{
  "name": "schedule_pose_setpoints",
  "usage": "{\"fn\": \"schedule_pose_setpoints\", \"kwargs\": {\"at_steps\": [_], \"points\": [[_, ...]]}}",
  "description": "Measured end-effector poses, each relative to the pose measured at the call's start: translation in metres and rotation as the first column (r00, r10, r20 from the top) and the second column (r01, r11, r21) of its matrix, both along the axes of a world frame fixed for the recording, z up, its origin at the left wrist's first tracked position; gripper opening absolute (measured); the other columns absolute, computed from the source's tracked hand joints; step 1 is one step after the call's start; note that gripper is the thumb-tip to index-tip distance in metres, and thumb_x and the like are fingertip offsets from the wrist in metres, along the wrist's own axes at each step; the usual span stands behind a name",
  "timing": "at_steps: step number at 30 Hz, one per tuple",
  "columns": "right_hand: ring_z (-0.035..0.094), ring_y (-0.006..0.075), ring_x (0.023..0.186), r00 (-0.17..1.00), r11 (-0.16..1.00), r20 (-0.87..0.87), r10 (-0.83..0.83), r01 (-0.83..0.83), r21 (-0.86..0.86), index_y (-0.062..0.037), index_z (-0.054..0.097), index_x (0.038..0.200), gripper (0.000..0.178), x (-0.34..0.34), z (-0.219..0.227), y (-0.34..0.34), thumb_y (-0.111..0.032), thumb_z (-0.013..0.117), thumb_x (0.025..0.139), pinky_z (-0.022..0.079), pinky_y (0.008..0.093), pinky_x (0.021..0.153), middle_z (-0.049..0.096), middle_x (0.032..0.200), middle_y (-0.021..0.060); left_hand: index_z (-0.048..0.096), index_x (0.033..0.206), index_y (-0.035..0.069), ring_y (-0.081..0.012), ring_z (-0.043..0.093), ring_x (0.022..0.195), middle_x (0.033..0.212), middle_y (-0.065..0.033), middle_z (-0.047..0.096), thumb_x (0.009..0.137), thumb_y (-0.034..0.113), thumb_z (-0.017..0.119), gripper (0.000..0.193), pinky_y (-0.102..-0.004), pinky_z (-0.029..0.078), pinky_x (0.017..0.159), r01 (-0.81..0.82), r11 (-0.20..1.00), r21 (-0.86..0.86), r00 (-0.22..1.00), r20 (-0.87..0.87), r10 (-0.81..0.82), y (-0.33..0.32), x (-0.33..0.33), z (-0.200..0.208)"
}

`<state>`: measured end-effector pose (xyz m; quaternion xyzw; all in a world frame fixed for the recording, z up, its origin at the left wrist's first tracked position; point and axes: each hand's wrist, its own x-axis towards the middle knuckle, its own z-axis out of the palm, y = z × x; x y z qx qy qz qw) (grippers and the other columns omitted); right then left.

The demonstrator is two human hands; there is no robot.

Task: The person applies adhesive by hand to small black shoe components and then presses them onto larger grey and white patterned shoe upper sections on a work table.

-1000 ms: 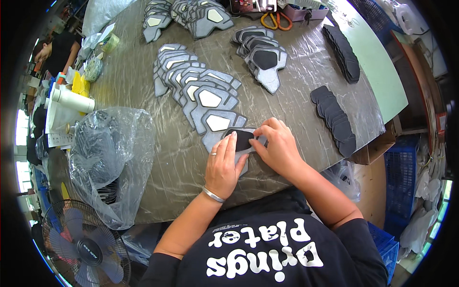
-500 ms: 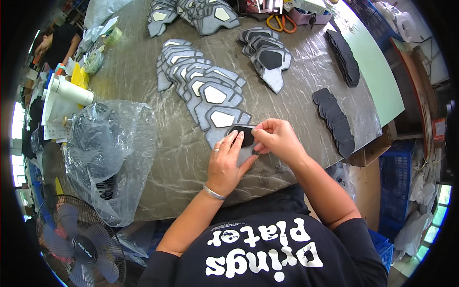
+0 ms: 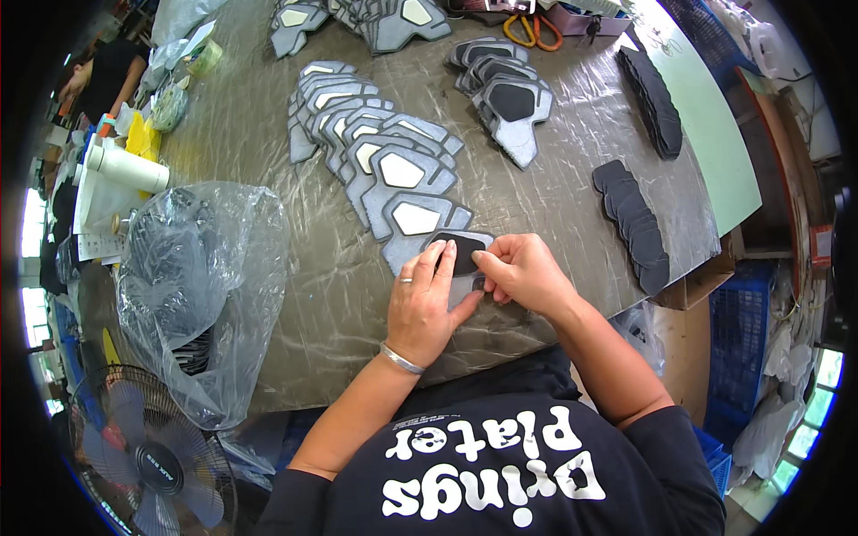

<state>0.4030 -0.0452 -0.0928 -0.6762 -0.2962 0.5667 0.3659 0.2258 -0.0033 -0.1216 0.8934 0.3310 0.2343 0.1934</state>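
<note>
A grey felt-like piece with a dark border [image 3: 461,288] lies on the table close to me, and a black five-sided patch [image 3: 462,257] sits over its middle. My left hand [image 3: 420,302] rests on the two, fingers stretched flat across the patch and thumb out along the grey piece. At the patch's right edge, my right hand [image 3: 534,275] pinches it between thumb and forefinger. Beyond my hands runs an overlapping row of grey pieces with white centres [image 3: 402,174]. Farther right is a pile of grey pieces with black centres [image 3: 512,103].
Two fanned stacks of black patches [image 3: 633,228] lie on the right. Orange-handled scissors [image 3: 534,33] are at the back. To the left sit a clear plastic bag of dark pieces [image 3: 201,295], a white bottle [image 3: 130,168] and a fan [image 3: 156,464]. Another person [image 3: 107,76] is at far left.
My right hand has shifted slightly down and right along the patch's edge, still pinching. The left hand stays nearly in place. The whole view has moved a little.
</note>
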Motion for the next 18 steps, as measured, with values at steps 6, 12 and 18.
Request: {"fn": "schedule_pose_setpoints", "kwargs": {"at_steps": [6,12,18], "points": [[0.06,0.0091,0.049,0.985,0.998,0.163,0.062,-0.061,-0.015,0.0041,0.061,0.076,0.027,-0.002,0.007,0.002,-0.019,0.064,0.091,0.048,0.0239,0.044,0.064,0.06,0.0068,0.055,0.131,-0.002,-0.0304,0.052,0.115,0.133,-0.0139,0.053,0.075,0.028,0.077,0.067,-0.0383,0.043,0.098,0.009,0.999,0.033,0.999,-0.048,-0.007,0.001,-0.001,0.0],[0.063,0.0158,0.048,0.976,0.995,0.203,0.081,-0.069,-0.067,0.0037,0.065,0.078,0.025,0.001,0.008,0.003,-0.02,0.067,0.087,0.049,0.0289,0.046,0.065,0.059,0.0102,0.056,0.135,0.009,-0.0282,0.051,0.114,0.136,-0.0128,0.051,0.078,0.03,0.075,0.064,-0.0383,0.043,0.097,0.069,0.99,0.124,0.989,-0.142,-0.051,0.001,-0.001,0.003],[0.069,0.0283,0.082,0.67,0.973,0.73,0.133,-0.227,0.031,-0.0077,0.07,0.101,0.033,0.003,0.005,-0.016,-0.033,0.074,0.081,0.054,0.0409,0.071,0.071,0.098,0.0126,0.054,0.134,0.007,-0.0273,0.049,0.119,0.137,-0.0164,0.05,0.081,0.03,0.071,0.061,-0.0395,0.042,0.099,0.107,0.986,0.124,0.977,-0.199,-0.081,0.001,-0.002,0.005]]}}
